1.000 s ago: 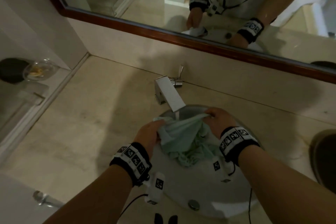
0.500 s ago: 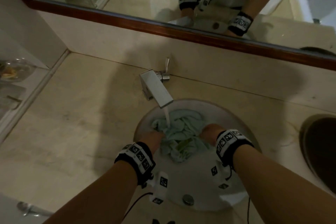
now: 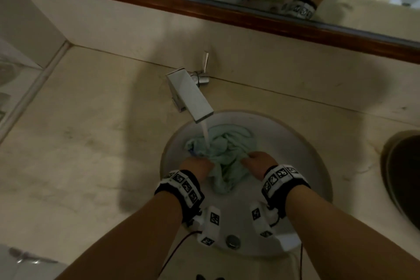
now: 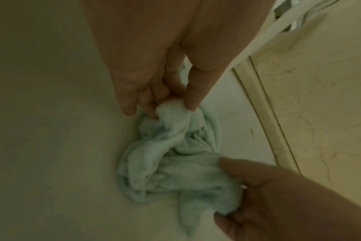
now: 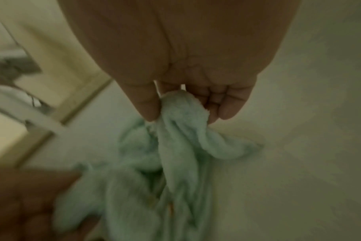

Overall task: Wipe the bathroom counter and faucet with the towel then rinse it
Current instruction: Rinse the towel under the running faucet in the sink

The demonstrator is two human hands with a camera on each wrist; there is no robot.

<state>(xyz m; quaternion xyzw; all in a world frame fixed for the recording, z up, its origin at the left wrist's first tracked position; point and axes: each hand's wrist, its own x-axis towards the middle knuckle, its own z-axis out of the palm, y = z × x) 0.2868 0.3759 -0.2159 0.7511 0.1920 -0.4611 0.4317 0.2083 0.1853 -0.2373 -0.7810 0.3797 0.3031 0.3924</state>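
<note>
A pale green towel [image 3: 227, 150] lies bunched in the white sink basin [image 3: 302, 157]. Water runs from the square chrome faucet [image 3: 189, 95] onto the towel's left part. My left hand [image 3: 197, 166] pinches a fold of the towel [image 4: 173, 109] between thumb and fingers. My right hand [image 3: 259, 163] pinches another fold of the towel [image 5: 179, 107] at the right side. Both hands are low inside the basin, with the towel stretched between them. In the left wrist view my right hand [image 4: 278, 195] grips the cloth at the lower right.
The beige stone counter [image 3: 91, 143] spreads left and behind the basin. The faucet lever [image 3: 205, 61] stands upright behind the spout. The overflow cap [image 3: 233, 240] sits on the near basin wall. A wood-framed mirror [image 3: 227, 11] runs along the back; a dark round object [image 3: 404, 175] sits at the right.
The towel, held up under the spout a second ago, has been lowered into the basin. Both hands have moved down with it and closer together. The camera has tilted down.
</note>
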